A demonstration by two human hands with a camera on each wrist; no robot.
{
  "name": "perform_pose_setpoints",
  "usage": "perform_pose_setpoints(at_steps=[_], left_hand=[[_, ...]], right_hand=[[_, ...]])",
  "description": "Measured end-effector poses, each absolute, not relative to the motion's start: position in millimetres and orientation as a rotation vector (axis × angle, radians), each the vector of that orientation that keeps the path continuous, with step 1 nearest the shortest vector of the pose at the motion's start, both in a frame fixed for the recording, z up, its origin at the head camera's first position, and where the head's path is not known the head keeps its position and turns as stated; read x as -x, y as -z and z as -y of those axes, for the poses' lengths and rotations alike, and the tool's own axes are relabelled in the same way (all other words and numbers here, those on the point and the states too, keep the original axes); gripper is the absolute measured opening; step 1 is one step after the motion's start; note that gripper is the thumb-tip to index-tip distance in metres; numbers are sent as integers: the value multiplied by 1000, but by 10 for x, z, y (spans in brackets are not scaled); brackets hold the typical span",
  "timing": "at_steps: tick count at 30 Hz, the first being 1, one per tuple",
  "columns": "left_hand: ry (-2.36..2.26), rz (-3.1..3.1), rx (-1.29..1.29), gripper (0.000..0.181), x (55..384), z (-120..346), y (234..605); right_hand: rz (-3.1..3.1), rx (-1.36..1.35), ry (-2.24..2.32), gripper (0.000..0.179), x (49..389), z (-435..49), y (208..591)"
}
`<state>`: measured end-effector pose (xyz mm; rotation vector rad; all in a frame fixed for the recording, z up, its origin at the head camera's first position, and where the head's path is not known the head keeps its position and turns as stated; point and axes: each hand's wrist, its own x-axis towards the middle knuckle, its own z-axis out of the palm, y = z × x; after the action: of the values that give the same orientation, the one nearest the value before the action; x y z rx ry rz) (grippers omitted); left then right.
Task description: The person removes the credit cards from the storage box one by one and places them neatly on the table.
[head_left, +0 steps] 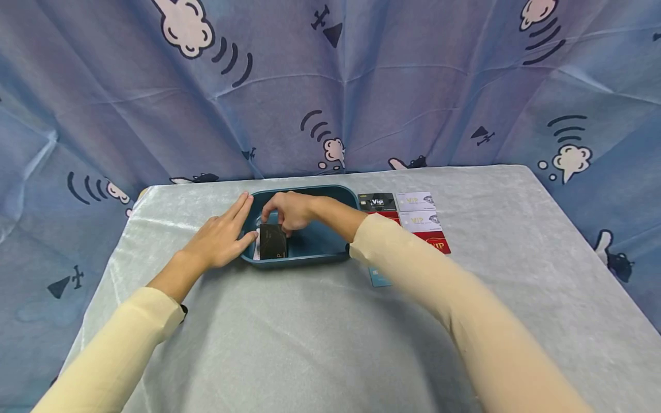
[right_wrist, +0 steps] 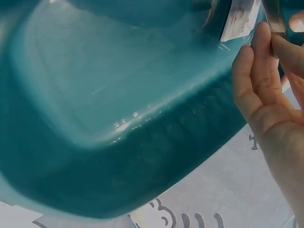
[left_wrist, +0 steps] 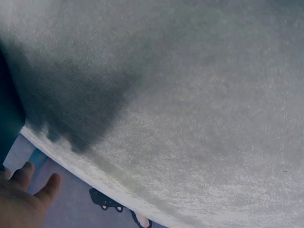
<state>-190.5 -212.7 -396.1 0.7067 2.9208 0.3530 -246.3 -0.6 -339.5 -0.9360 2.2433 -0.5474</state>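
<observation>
A teal plastic tray (head_left: 315, 261) stands on the table, with my right hand (head_left: 293, 211) inside its left half. That hand pinches a black card (head_left: 272, 241) with gold print, held upright at the tray's left end. Behind it a whitish card (head_left: 256, 248) shows as a thin strip; in the right wrist view this pale card (right_wrist: 241, 20) leans beside my right fingers. My left hand (head_left: 221, 238) lies at the tray's left rim with straight fingers, its thumb reaching over the edge near the cards. Only part of the left hand shows in the left wrist view.
Right of the tray lie a black Vip card (head_left: 377, 202), two silver VIP cards (head_left: 416, 201), and red cards (head_left: 432, 241), partly behind my right forearm. A blue card (head_left: 379, 277) sits nearer me. A patterned curtain (head_left: 279, 86) hangs behind the cloth-covered table (head_left: 289, 332).
</observation>
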Motion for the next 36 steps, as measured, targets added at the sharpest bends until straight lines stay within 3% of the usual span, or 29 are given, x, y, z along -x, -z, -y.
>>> perform_pose_setpoints(at_steps=[4, 9, 26, 36], left_hand=[[-351, -2915, -706, 76, 1908, 2134, 3963], [-345, -2916, -707, 76, 1908, 2143, 3966], [-365, -2929, -698, 76, 1894, 2126, 3979], [-373, -2932, -696, 77, 1891, 2121, 3979]], right_hand=[[-2225, 953, 538, 63, 2424, -23, 3359], [-2199, 996, 558, 66, 2361, -78, 3318], [-2278, 1063, 553, 32, 2194, -396, 3277], [-2313, 1076, 519, 32, 2124, -640, 3265]])
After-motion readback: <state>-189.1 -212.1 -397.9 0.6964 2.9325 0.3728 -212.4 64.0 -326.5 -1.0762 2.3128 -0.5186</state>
